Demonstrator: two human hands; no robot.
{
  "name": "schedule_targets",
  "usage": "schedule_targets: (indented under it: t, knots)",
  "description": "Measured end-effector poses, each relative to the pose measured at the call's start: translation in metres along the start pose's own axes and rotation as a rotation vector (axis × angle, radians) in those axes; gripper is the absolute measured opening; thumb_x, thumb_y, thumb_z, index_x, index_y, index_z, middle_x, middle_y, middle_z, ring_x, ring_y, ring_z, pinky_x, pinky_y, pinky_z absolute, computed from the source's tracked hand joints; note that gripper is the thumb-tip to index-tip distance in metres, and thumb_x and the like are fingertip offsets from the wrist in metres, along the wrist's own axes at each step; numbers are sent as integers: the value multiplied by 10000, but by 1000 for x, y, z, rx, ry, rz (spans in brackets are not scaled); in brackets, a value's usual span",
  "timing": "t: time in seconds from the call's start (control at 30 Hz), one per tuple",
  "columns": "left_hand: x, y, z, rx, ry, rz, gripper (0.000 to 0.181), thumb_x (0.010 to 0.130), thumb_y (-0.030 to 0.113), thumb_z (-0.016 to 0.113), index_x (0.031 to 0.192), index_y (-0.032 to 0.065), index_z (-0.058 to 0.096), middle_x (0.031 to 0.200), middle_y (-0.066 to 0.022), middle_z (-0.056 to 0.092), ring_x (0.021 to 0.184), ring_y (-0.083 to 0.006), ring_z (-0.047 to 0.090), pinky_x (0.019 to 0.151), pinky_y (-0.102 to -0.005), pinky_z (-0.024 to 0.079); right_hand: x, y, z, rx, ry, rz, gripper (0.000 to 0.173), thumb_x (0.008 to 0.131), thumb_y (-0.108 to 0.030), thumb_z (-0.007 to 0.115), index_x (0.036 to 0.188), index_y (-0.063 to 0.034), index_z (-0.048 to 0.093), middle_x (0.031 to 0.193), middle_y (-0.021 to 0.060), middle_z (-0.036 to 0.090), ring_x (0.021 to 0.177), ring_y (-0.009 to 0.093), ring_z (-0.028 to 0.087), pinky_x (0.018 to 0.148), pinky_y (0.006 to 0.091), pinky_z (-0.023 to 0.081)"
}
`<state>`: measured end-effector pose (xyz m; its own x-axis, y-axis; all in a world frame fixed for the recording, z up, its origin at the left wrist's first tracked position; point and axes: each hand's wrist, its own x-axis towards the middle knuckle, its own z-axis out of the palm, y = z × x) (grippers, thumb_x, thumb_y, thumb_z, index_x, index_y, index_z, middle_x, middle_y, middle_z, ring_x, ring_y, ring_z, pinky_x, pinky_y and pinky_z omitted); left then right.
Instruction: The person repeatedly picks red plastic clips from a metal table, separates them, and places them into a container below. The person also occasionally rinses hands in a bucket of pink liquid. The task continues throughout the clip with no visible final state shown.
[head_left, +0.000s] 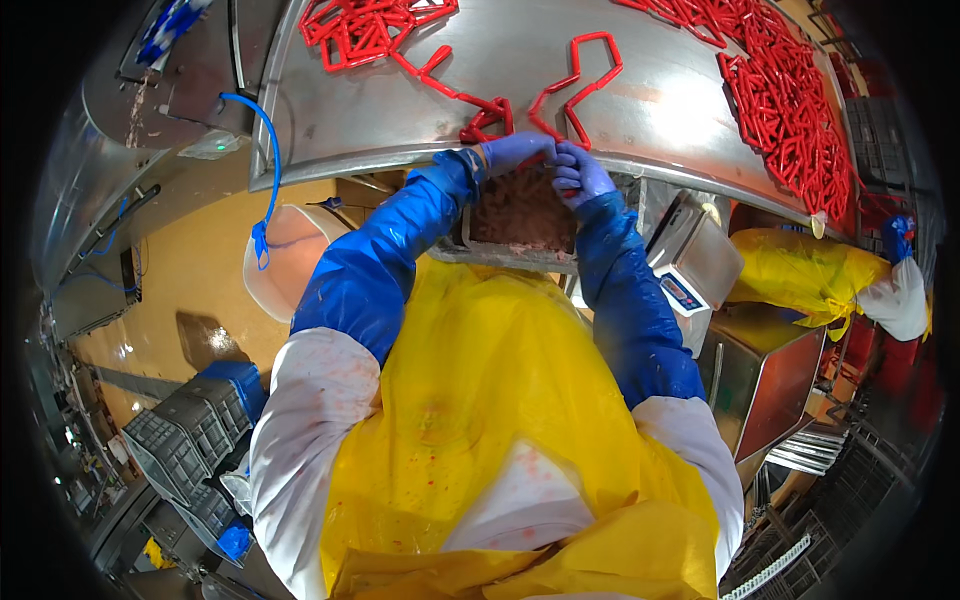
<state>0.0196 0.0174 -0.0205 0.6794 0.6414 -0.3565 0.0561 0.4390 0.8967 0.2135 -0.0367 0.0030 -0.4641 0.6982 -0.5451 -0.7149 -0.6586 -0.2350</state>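
Note:
Both my hands wear purple gloves and meet at the near edge of a stainless steel table (352, 142). My left hand (517, 152) closes on a string of linked red sausages (480, 101), which runs back to a tangled pile (367, 30) at the upper left. Curled around the same string, my right hand (581, 176) sits just beside it. Between and beyond the hands, a loop of red links (596, 45) lies on the steel. Below them stands a grey crate (510, 257) holding pinkish ground meat (525, 206). Glove and fingers hide the gripped links.
A large heap of red sausages (787, 127) covers the table's right side. A digital scale (697, 262) stands right of the crate. A white bin (289, 259) and blue hose (274, 150) are at left. Another person in a yellow apron (810, 270) stands at right.

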Motion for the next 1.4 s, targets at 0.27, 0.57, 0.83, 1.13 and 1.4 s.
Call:
schedule_targets:
  t: [0.27,0.57,0.83,1.13,1.4]
  knots:
    - [-21,1,-2,936,236,54,394,1039,373,547,979,21,714,857,-46,725,732,-140,667,646,-290,533,17,46,2,-655,349,-245,166,1036,-163,560,925,-66,637,735,-23,586,518,79,468,470,242,383]
    - [-40,34,-2,1030,320,331,343,1008,320,590,1086,-1,681,957,-138,721,893,-263,694,762,-414,519,3,-2,15,-2131,322,-820,201,894,-224,630,995,-94,745,907,190,701,923,404,665,835,485,536]
    - [-33,59,-3,-46,230,358,308,1028,189,608,1277,7,609,1054,-57,692,946,-127,635,858,-294,516,-5,-33,107,-2260,82,-1168,557,759,-159,757,1282,-69,589,1160,221,666,1106,399,649,925,476,520]
    - [-38,13,-14,302,316,40,230,996,325,669,1017,96,679,830,18,647,616,-81,573,524,-233,466,38,-5,35,-1653,112,-300,293,972,-270,541,1013,-44,724,962,188,729,902,393,695,807,451,559]
    - [-62,31,-30,-165,305,54,228,993,344,673,923,127,654,712,59,551,529,-38,457,463,-209,374,33,89,2,-1644,265,-720,270,936,-281,572,1074,-74,678,997,157,672,953,391,663,818,498,541]
